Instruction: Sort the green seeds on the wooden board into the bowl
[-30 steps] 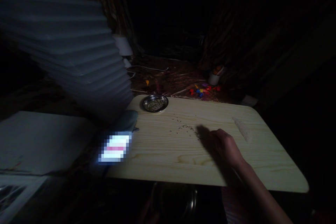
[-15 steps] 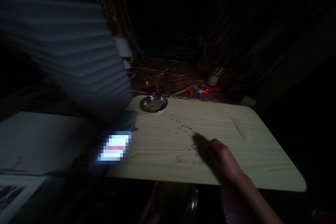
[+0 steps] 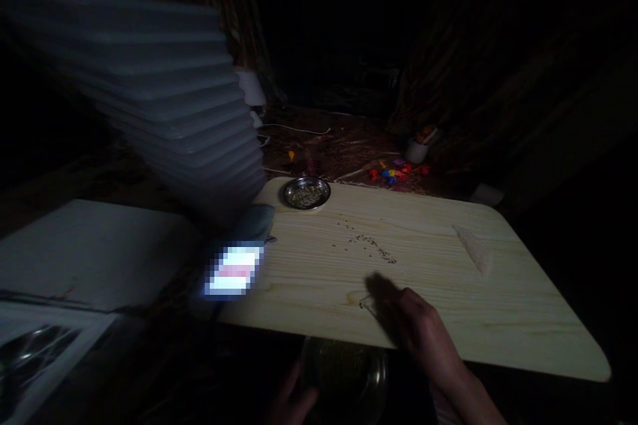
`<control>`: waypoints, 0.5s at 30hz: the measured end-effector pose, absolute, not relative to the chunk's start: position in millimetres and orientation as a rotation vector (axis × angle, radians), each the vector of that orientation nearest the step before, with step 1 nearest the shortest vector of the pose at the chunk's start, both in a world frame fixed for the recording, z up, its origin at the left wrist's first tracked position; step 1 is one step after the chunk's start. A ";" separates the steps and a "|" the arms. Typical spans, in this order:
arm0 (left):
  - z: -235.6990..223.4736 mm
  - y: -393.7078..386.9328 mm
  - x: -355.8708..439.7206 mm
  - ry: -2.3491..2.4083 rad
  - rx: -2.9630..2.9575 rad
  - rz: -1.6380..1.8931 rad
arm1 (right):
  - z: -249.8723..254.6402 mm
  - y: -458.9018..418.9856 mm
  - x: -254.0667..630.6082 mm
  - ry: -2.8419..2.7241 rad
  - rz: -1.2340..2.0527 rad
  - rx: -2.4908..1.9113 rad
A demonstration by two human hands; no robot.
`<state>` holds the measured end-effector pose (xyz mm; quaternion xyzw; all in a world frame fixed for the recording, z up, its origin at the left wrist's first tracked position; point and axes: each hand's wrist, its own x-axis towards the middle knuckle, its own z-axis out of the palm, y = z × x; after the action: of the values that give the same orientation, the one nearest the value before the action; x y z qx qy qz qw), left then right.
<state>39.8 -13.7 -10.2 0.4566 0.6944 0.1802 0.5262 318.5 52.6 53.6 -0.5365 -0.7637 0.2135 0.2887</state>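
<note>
My right hand [image 3: 416, 329] lies on the pale wooden board [image 3: 498, 319] near its front edge, fingers together and cupped over a small clump of dark seeds [image 3: 363, 304]. More loose seeds [image 3: 371, 246] are scattered across the board's middle. My left hand [image 3: 289, 402] is dim below the board's edge, fingers against a metal bowl [image 3: 343, 372] of greenish seeds held under the edge. A small steel dish [image 3: 306, 193] with seeds sits at the board's far left corner.
A stack of translucent plastic lids or trays [image 3: 149, 99] leans at the left. A lit phone screen [image 3: 234, 269] lies beside the board on a cloth. A white patch [image 3: 473, 247] marks the board's right side. Coloured bits [image 3: 393, 172] and a cup [image 3: 416, 146] lie on the floor beyond.
My right hand has slid from the board's middle toward its front edge, dragging some seeds along. The view has shifted slightly, and my left hand now shows at the bowl.
</note>
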 end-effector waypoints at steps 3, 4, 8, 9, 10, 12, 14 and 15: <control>20.6 -6.5 48.3 1.745 1.101 0.247 | 57.8 44.0 318.6 -2.032 0.631 -1.431; 30.4 -3.9 51.5 1.714 1.093 0.267 | 59.4 43.4 319.0 -2.021 0.637 -1.438; 43.8 0.6 57.8 1.685 1.056 0.286 | 62.1 47.1 317.7 -2.003 0.613 -1.445; 40.4 -0.4 57.0 1.667 1.046 0.306 | 61.8 47.2 316.8 -2.005 0.607 -1.444; 35.6 -2.1 55.4 1.666 1.043 0.311 | 61.4 46.3 316.0 -2.007 0.605 -1.442; 25.5 -6.3 50.8 1.670 1.060 0.332 | 60.3 41.7 315.5 -2.018 0.623 -1.433; 19.3 -9.5 46.2 1.656 1.056 0.389 | 59.6 36.1 316.9 -2.027 0.674 -1.419; 18.5 -10.2 44.5 1.635 1.034 0.434 | 59.5 34.5 317.8 -2.025 0.699 -1.414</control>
<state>44.5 -10.2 18.5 0.4363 0.6900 0.1832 0.5477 317.8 34.5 59.5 -0.5283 -0.7565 0.2612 0.2835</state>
